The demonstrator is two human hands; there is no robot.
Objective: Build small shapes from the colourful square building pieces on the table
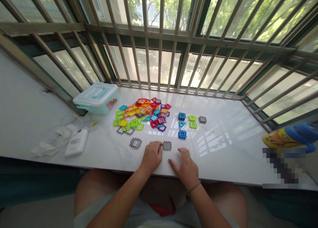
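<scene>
A grey square building tile (167,145) with notched edges is in front of me, at or just above the sill. My left hand (152,156) has its fingers curled together at the tile's left edge, pinching it. To the right of the tile, my right hand (186,166) holds nothing, its thumb and index finger spread apart. Another grey tile with a white window insert (135,142) lies left of my left hand. Beyond my hands are a blue window tile (182,134), a blue triangle piece (182,125) and blue tiles (182,116).
A heap of coloured building tiles (142,111) lies at the middle left. Green tiles (192,122) and a grey tile (202,119) lie right of the blue ones. A lidded box (98,97), white power bank (77,142) and cables are left; a blue-yellow bottle (285,137) is right.
</scene>
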